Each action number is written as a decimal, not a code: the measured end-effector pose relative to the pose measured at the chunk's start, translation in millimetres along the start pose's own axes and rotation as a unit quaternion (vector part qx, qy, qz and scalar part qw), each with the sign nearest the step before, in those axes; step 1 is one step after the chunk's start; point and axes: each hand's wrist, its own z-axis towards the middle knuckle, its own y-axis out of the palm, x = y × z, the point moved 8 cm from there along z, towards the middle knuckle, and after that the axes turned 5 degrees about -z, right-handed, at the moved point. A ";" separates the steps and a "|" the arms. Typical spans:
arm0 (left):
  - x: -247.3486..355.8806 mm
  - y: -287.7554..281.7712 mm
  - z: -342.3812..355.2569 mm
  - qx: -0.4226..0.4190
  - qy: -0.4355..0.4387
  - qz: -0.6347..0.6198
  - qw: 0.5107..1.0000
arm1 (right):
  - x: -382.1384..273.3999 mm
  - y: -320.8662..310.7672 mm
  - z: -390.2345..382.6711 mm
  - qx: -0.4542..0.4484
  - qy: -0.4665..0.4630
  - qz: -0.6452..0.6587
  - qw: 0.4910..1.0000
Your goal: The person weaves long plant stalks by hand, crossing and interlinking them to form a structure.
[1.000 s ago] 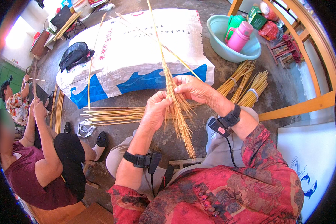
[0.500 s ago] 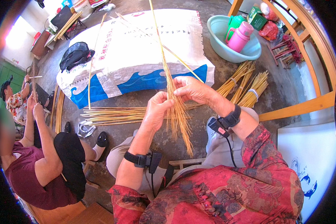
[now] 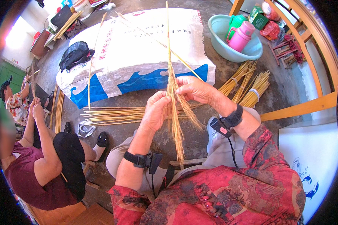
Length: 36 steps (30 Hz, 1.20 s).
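Between my hands hangs a dry straw-coloured broomcorn stalk [image 3: 169,67], its thin stem pointing away from me and its bristly head [image 3: 176,131] hanging toward my lap. My left hand [image 3: 156,109] pinches the head's left side between thumb and fingers. From the right, my right hand [image 3: 195,90] is closed on another part of the bristles, which splits off in a separate strand to the lower right. Beyond my hands lies a white woven sack sheet [image 3: 154,48] with blue waves, carrying a few loose stalks and a black bag [image 3: 77,55].
Long stalks [image 3: 116,116] lie on the floor before the sheet, with tied bundles [image 3: 255,90] at right. A blue basin [image 3: 234,52] holds a pink thermos [image 3: 241,36] and a green one. At left, a seated person [image 3: 37,168] handles a stalk; another sits farther back.
The broomcorn stem has swung from leaning left to nearly upright. The bristles, gathered together before, now part into two strands, one spreading right. Both hands stay nearly in place.
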 end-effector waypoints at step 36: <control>3.6 -3.4 4.4 0.050 0.062 0.156 0.985 | -1.6 -4.6 -3.1 0.060 0.011 0.007 0.998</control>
